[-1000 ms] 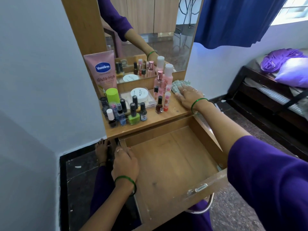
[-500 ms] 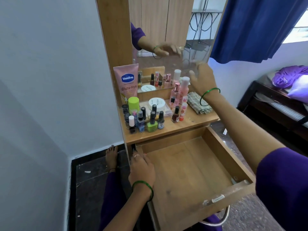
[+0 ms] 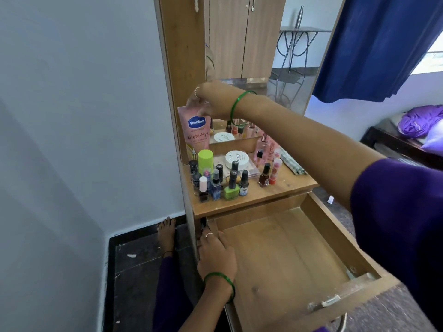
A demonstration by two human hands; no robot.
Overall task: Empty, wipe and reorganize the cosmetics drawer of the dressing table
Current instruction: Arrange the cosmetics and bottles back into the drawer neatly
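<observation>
- right hand [image 3: 207,101] pinches the top of the pink vaseline tube [image 3: 194,133], fingertips blurry
- left hand [image 3: 215,254] grips the pulled-out drawer [image 3: 287,248] at its left wall
- cloth [image 3: 293,162] on the table [image 3: 282,185] half hidden by the arm

left hand [image 3: 217,256]: curled grip | right hand [image 3: 208,101]: outstretched, pinching grip
</observation>
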